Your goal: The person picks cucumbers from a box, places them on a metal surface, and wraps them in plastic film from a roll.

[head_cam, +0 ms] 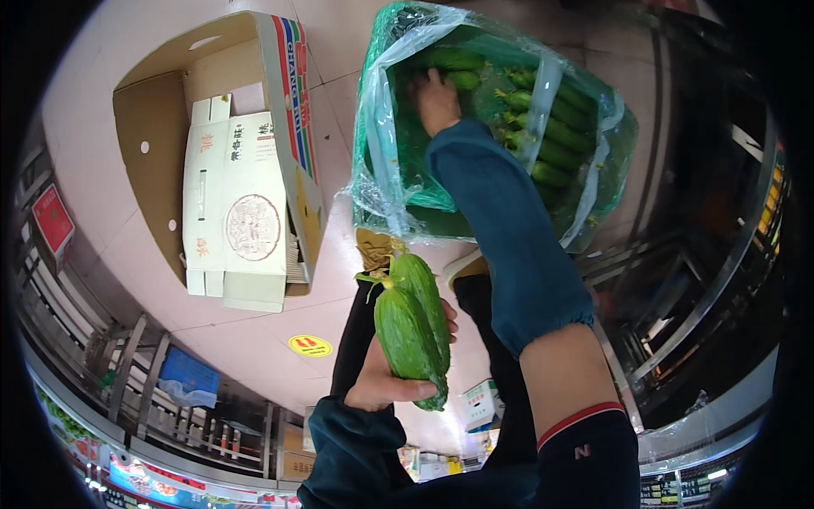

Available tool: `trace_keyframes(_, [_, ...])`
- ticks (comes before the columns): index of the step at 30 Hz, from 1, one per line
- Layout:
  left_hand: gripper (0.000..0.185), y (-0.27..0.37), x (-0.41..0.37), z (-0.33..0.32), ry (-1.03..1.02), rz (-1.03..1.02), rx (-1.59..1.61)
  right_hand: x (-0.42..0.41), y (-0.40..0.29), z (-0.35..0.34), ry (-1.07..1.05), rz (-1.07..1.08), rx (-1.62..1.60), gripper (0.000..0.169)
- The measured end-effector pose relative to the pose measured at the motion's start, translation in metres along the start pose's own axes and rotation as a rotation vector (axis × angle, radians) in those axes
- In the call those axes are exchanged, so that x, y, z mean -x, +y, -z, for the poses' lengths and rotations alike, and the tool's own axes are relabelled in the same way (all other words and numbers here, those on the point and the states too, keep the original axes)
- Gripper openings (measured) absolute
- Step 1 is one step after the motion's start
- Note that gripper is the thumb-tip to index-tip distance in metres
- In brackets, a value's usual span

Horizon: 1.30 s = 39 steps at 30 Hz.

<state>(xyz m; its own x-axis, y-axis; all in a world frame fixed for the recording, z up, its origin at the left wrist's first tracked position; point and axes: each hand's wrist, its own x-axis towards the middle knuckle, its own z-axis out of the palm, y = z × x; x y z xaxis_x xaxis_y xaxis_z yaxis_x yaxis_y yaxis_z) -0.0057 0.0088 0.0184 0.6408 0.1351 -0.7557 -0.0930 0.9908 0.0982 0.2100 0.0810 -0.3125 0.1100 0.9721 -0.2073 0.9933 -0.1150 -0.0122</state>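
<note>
My left hand point(381, 382) holds two green cucumbers point(410, 331) side by side, their stem ends pointing away from me. My right hand point(437, 98) reaches into a crate point(372, 127) wrapped in clear and green plastic film, at its far left part. The fingers are at a cucumber point(463, 80) in there; whether they grip it I cannot tell. More cucumbers point(563, 133) lie in a row on the crate's right side, partly under a strip of film. Blue sleeve covers reach over both forearms.
Left of the crate stands an open cardboard box point(152, 172) with a flattened white carton point(248, 184) in it. A yellow floor sticker point(310, 345) is near my legs. Metal racks point(137, 375) line the left, with a blue crate point(189, 375). Dark metal shelving point(693, 273) stands at the right.
</note>
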Motion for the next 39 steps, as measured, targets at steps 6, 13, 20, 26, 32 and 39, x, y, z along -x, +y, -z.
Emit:
trace_keyframes(6, [0.109, -0.013, -0.004, 0.006, 0.009, -0.135, 0.183, 0.018, 0.017, 0.048, 0.027, -0.116, -0.149, 0.024])
trace_keyframes(13, [0.099, -0.04, -0.011, 0.005, -0.077, -0.189, 0.443, 0.143, 0.028, 0.249, 0.293, -0.246, -0.783, 0.045])
trace_keyframes(20, [0.095, -0.051, 0.057, -0.074, 0.096, -0.248, 0.389, 0.273, -0.01, 0.431, 0.305, 0.089, -0.794, 0.035])
trace_keyframes(26, [0.104, -0.052, 0.128, -0.139, -0.297, -0.183, 0.236, 0.337, -0.014, 0.538, 0.228, 0.24, -1.084, 0.03])
trace_keyframes(32, [0.101, -0.015, 0.19, -0.207, -0.545, 0.008, -0.131, 0.377, -0.033, 0.632, 0.407, -0.62, -1.555, 0.063])
trace_keyframes(39, [0.099, -0.01, 0.249, -0.299, -0.39, 0.168, -0.656, 0.421, -0.073, 0.672, 0.608, -0.925, -1.38, 0.064])
